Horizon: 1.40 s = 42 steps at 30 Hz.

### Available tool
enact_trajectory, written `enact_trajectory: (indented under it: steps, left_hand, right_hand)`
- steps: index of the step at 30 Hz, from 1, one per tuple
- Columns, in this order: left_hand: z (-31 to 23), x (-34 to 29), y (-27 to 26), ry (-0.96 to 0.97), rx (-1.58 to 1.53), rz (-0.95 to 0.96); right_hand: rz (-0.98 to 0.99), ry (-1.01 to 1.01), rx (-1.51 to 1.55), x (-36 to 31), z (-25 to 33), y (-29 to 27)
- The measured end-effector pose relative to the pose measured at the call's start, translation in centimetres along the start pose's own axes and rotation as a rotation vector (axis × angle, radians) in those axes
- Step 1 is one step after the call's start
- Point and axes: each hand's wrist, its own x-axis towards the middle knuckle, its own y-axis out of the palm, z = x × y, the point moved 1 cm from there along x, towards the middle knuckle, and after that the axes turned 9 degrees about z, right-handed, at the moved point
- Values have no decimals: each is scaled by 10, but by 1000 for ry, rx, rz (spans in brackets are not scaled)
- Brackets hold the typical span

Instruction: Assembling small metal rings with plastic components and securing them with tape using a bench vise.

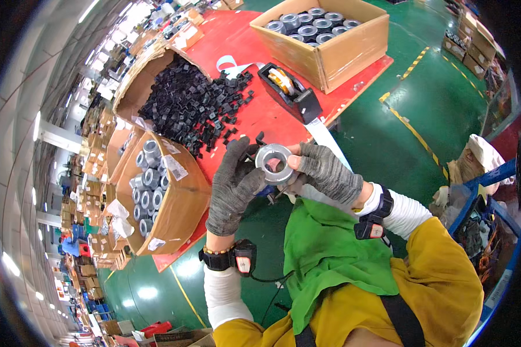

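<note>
Between both my hands is a grey ring-shaped roll (274,148), its open centre facing up. My left hand (231,188), in a dark grey glove, grips its left side. From the right, my right hand (330,172) holds the rim, with bare thumb and fingertips showing past a grey knit glove. A small black piece (260,138) shows by my left fingertips; whether I touch it, I cannot tell. Just beyond my hands, a black tape dispenser (307,107) stands on the red table (260,121). Many small black plastic clips (179,98) spill from a tipped carton.
An open carton (353,55) at the far right of the table holds grey rolls in rows. Another carton (182,211), left of my left hand, has similar rolls lying loosely. A blue metal frame (492,173) stands at right. Green floor (399,150) with yellow lines lies beyond the table.
</note>
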Motion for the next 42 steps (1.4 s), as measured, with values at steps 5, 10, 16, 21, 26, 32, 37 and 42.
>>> enact_trajectory:
  steps: [5, 10, 16, 21, 26, 32, 37, 42]
  left_hand:
    - [-2, 1, 9, -46, 39, -36]
    - [-2, 0, 16, -27, 19, -96]
    - [14, -13, 32, 296, 369, -482]
    - [28, -10, 59, 310, 694, -293]
    - [41, 8, 80, 280, 849, -354]
    - [43, 16, 86, 239, 685, -410]
    - [47, 19, 91, 188, 514, -507]
    - [47, 17, 93, 272, 590, -564]
  right_hand:
    - [78, -10, 176, 0, -12, -14]
    - [119, -84, 226, -7, -6, -7]
    - [-105, -351, -56, -10, 3, -1]
    - [-235, -455, -435, -8, -11, -11]
    - [-281, -527, -588, -6, -30, -21]
    - [-268, -588, -474, -10, -29, -18]
    - [-258, -562, -437, -15, -26, -21]
    - [-325, -567, -528, -15, -32, -28]
